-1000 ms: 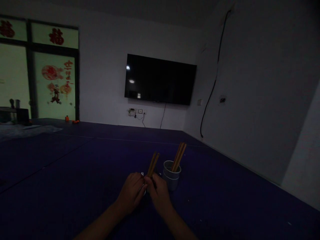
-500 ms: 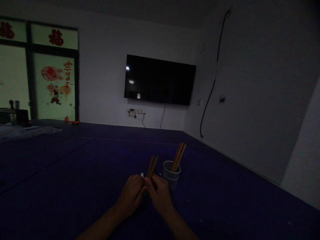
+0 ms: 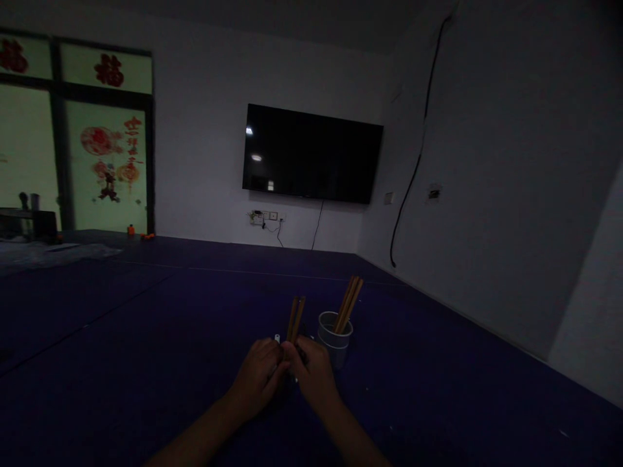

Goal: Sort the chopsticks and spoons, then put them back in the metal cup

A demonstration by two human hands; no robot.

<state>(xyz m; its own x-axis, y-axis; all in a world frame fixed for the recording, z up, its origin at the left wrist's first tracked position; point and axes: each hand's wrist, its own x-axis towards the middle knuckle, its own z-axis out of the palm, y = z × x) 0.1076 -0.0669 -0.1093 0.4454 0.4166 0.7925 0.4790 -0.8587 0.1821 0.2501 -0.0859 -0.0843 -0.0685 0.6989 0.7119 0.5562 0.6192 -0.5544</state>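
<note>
My left hand (image 3: 260,371) and my right hand (image 3: 314,371) meet low in the middle of the view, fingers closed around a pair of wooden chopsticks (image 3: 296,318). The chopsticks stand nearly upright, their lower ends hidden by my fingers. Just above my left knuckles shows the tip of a small white thing (image 3: 277,338) with a dark spot; I cannot make out what it is or whether it is held. Right beside my right hand stands a grey cup (image 3: 333,347), with several more chopsticks (image 3: 349,303) leaning to the right in it.
The dark blue tabletop (image 3: 195,311) has thin seams and small white specks. At the far left lie clear plastic wrap (image 3: 58,255) and a dark box-like object (image 3: 43,225); small orange items (image 3: 131,230) are near the back edge. A television (image 3: 311,155) hangs on the wall.
The held chopsticks have turned slightly more upright and their tops are closer together. Both hands stay in nearly the same place, and the cup has not moved.
</note>
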